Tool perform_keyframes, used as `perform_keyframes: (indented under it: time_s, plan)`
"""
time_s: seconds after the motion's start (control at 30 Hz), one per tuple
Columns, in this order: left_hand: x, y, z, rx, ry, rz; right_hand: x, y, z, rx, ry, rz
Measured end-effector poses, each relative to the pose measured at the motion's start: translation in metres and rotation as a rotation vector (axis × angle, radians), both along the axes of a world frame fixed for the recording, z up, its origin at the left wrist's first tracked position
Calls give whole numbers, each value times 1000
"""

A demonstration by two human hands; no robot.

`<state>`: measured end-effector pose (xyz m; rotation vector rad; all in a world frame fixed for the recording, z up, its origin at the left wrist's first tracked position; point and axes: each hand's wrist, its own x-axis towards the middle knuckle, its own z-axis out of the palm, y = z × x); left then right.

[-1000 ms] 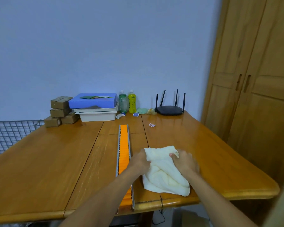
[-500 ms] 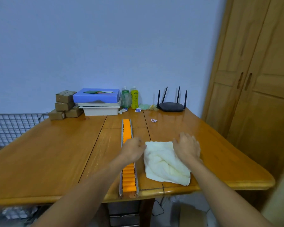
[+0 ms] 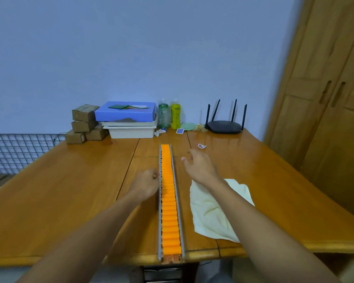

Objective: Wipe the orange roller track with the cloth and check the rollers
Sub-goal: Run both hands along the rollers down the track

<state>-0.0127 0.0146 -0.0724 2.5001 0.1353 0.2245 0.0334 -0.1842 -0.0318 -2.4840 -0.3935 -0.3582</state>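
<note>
Roller track [image 3: 168,197] is lying mid-counter [image 3: 70,190], with its near end at the front edge. Cloth [image 3: 213,213] is sitting loose just right of it. Left hand [image 3: 148,183] is clenching at the left rail, likely bracing it. Right hand [image 3: 198,166] is hovering empty and relaxed, probably going for a roller check.

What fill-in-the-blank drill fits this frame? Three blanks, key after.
1. The cloth lies on the table, to the ___ of the track.
2. The right hand hovers beside the track and holds ___.
3. The black router at the far edge has ___ antennas.

Missing words: right; nothing; four.
</note>
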Motion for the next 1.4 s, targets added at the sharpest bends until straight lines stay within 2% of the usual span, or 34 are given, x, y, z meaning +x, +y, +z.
perform_keyframes:
  time_s: [0.3, 0.53, 0.7, 0.9, 1.4]
  plan:
    - [93, 12, -7, -113, -9, 22, 110, 61, -9, -95, 79, 93]
    - [164, 29, -17, -43, -33, 60, 173, 94, -27, -236, 171, 43]
    - [185, 34, -30, -41, -65, 20, 204, 107, -35, -293, 307, 46]
    - [191, 37, -47, -21, -140, 62, 225, 119, -43, -288, 394, 62]
    - [190, 39, -51, -88, -160, 123, 212, 103, -54, -353, 307, 16]
